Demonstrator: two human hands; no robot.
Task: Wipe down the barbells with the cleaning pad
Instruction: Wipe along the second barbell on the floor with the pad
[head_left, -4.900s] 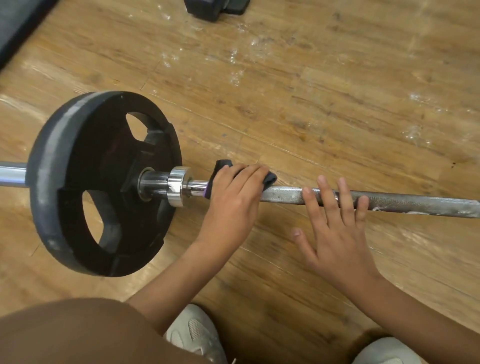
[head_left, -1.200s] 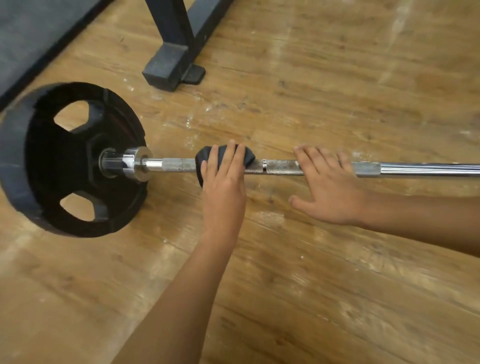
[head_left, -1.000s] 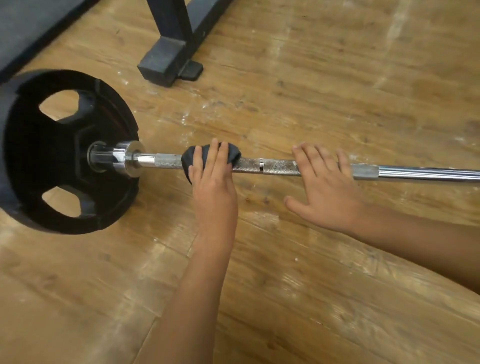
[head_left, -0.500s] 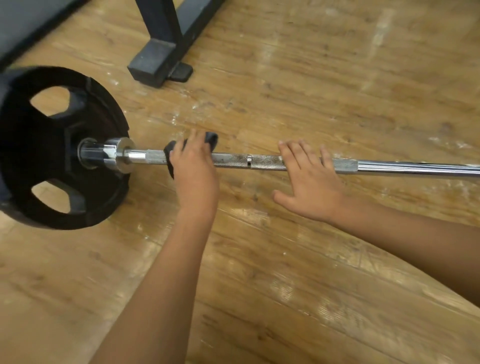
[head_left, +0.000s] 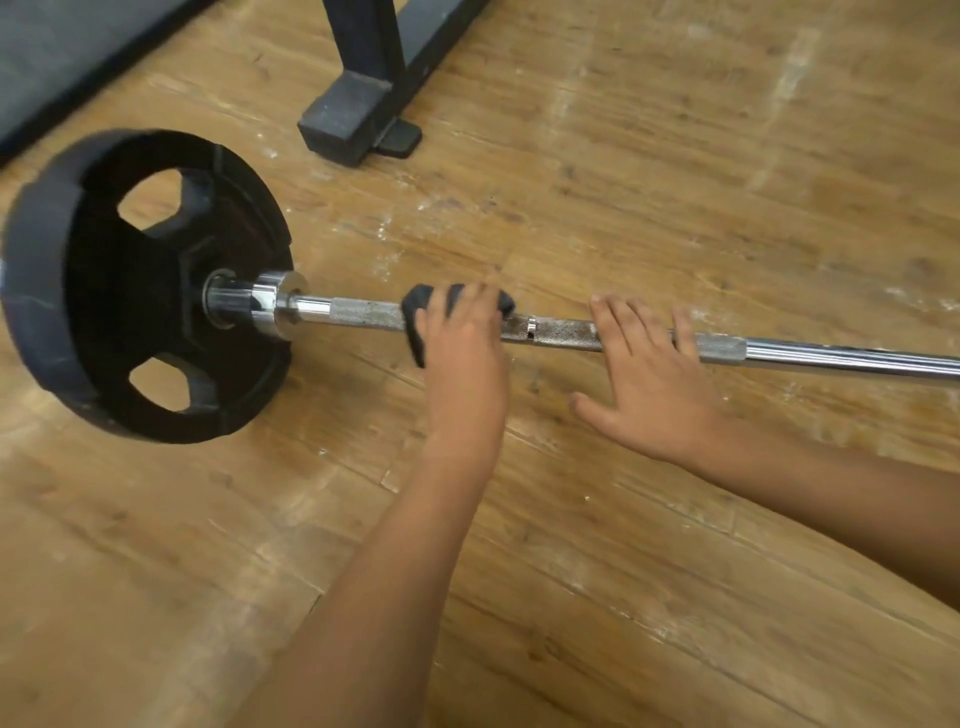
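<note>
Well, the left hand (head_left: 462, 358) curls the cleaning pad (head_left: 415, 317) round the barbell (head_left: 363, 314); the right hand (head_left: 649, 400) lies flat, holding nothing. Under that loose palm it could roll, slipping the pad.

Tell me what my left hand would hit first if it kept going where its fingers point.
Nothing solid that the picture shows. The left hand, gripping the cleaning pad on the bar, points away across it toward bare wooden floor. The rack foot lies left of that line, though depth is unclear.
</note>
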